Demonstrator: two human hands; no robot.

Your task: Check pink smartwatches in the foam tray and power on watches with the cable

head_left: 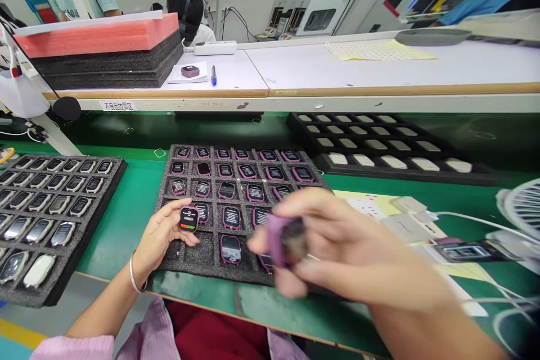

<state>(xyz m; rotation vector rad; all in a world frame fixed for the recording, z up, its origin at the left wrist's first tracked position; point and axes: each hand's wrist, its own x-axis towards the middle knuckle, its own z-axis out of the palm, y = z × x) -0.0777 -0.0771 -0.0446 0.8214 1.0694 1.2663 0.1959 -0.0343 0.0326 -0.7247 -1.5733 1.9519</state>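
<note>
My left hand (162, 233) pinches a pink-rimmed watch body (188, 218) with a lit screen, held over the lower left of a black foam tray (192, 256). That tray holds several pink watch bodies (230, 216) in its pockets. My right hand (337, 247), blurred by motion, is raised over the tray's right side and closed on another purple-pink watch body (282, 241). A bangle sits on my left wrist.
A foam tray of white-rimmed watch bodies (42, 219) lies at left, and another black tray (379, 146) at back right. Cables, a charger block (411, 205) and a small fan (523, 208) crowd the right. A shelf carries stacked foam (105, 48); people work behind it.
</note>
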